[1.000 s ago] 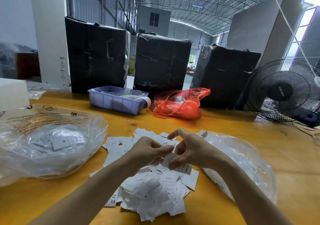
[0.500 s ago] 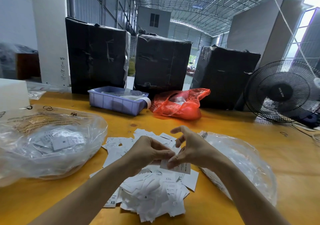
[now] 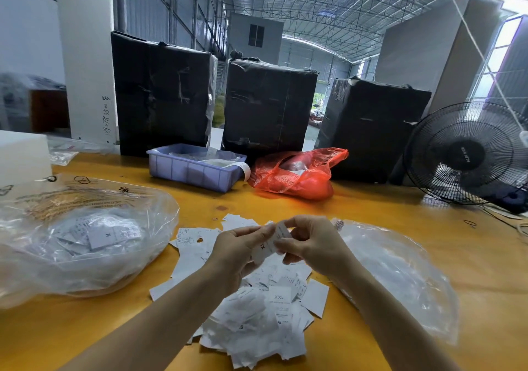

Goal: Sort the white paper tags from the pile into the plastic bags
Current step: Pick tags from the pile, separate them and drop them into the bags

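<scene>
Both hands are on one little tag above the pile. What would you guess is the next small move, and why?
Probably read its size, then drop it into the matching bag. Both the left hand and right hand pinch one tag above the pile; its print is partly hidden. The left bag shows an M tag; the right bag lies open nearby.

Left hand [image 3: 237, 252] and right hand [image 3: 311, 243] meet, fingertips pinching together.
</scene>
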Motion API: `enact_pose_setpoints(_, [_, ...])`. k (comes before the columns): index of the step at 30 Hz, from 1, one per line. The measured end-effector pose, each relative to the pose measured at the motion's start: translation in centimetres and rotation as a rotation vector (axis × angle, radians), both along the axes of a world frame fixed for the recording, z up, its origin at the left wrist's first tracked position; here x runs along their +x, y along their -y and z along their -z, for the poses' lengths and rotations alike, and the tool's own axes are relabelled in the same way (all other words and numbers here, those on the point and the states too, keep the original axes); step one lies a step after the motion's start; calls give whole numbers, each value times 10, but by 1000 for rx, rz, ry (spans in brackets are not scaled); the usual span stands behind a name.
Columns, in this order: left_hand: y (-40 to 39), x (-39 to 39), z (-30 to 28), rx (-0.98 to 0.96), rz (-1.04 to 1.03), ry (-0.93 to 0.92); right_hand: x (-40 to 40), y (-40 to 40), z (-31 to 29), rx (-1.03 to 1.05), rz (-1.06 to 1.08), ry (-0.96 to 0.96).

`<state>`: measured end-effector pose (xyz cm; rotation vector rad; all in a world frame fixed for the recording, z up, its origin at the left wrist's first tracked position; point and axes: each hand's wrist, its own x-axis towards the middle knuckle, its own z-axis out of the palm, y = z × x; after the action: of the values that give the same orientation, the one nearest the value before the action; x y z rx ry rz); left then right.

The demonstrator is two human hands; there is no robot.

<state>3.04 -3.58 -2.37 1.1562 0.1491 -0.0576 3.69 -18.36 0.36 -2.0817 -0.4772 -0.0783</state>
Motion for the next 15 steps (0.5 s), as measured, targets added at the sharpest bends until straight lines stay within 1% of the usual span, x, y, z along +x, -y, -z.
enact_pose_setpoints(2, [2, 0, 2, -31, -7, -24, 1, -4, 4, -145, -11, 87])
enact_pose_setpoints(4, [3, 0, 2, -93, -23, -37, -1, -10, 7, -264, -70, 118])
enact_pose_setpoints(6, [4, 0, 1, -174, -32, -29, -4, -13, 10, -208, -156, 87])
enact_pose_setpoints(8, [4, 0, 0, -205, -54, -19, -7, -16, 11, -102, -155, 86])
enact_pose_setpoints(12, [1, -1, 2, -108, -14, -15, -4, -13, 12, 67, 11, 117])
enact_pose_setpoints(15, [-2, 0, 2, -43, 33, 6, 0, -9, 11, 83, 61, 131])
